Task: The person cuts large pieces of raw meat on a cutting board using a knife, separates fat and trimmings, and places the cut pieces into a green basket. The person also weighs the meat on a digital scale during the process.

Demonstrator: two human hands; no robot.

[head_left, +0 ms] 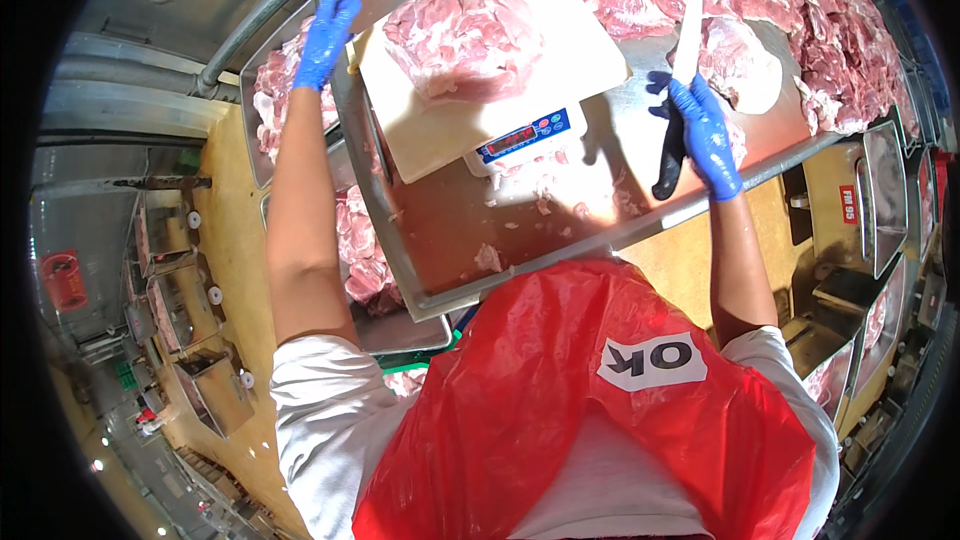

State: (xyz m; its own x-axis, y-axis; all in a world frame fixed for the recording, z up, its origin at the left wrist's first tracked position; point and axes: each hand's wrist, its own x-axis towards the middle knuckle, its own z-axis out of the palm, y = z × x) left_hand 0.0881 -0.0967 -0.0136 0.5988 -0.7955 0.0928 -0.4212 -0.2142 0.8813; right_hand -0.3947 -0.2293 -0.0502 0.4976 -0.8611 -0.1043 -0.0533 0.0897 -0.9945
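My left hand wears a blue glove and is held over the table's left edge, its fingers stretched out with nothing in them. Next to it lies a white cutting board bearing a large piece of raw meat. In my right hand, also gloved in blue, is a knife with a black handle, its pale blade pointing away from me. Just beyond that hand sits a rounded, pale piece of meat. A digital scale shows partly from under the board's near edge.
A heap of raw meat fills the far right of the metal table, whose raised rim runs along the front. Meat trays stand lower on the left. Metal bins are at the right, and more carts stand on the left floor.
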